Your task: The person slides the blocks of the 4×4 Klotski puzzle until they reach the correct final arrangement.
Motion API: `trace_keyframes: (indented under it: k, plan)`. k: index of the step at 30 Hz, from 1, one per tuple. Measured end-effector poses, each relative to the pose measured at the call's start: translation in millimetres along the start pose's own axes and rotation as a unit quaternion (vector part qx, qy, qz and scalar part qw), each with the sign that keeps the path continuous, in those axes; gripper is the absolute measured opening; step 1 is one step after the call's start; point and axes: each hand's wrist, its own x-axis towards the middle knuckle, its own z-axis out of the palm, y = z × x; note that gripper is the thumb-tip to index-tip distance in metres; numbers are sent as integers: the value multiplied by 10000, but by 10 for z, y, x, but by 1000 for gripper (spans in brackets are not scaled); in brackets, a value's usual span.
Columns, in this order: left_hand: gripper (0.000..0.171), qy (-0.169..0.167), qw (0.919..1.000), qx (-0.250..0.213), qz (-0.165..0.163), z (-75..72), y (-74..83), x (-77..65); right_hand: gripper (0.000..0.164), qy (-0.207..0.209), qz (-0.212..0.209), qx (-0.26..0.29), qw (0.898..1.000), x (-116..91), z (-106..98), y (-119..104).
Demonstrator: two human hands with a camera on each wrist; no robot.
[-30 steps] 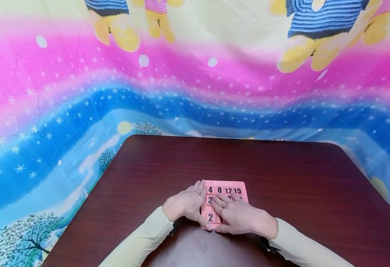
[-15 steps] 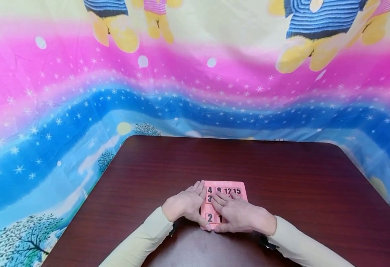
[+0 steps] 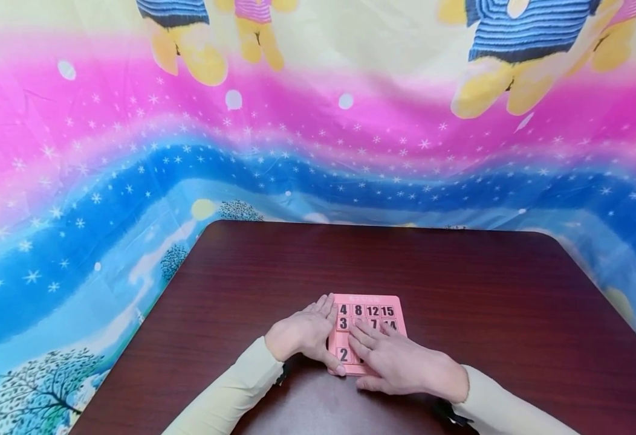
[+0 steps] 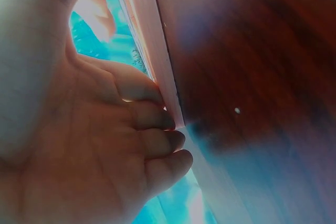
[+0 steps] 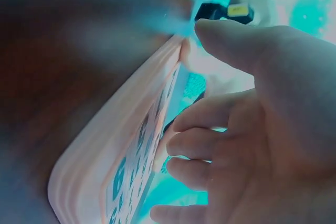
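A pink sliding number puzzle lies on the dark table, black numerals on its tiles. Along its left edge rests my left hand, fingers extended and thumb at the near left corner. The left wrist view shows its fingertips against the puzzle's side. My right hand reaches over the near right part, fingertips low over the middle tiles and thumb by the near edge. Tile 3 sits below tile 4; a bare pink slot separates it from tile 2. The right hand hides several tiles.
The reddish-brown table has rounded far corners. A colourful cloth with bears and snowflakes hangs behind it and along its sides. Dark wrist straps show below both pale sleeves.
My right hand has drawn back slightly toward me and to the right, uncovering more of tiles 7 and 14. Tile 3 has shifted slightly up toward tile 4. The left hand stays put.
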Motion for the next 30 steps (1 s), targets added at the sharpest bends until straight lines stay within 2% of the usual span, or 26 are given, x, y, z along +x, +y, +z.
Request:
trace_keyframes:
  k: [5,13,22,30]
  plan:
    - [129,40,10000,-4,-16,-10,2,-5,74,-56,-160,-149,9997,-110,-8,-91]
    - [129,89,10000,27,26,-9,3,-7,71,209,-450,-435,9978,-177,65,-145]
    - [129,87,9999,53,11,10,1,2,69,24,-220,-317,9993,-142,84,-185]
    - [129,83,10000,37,-3,4,-3,-5,69,252,-145,-937,9952,-113,104,-277]
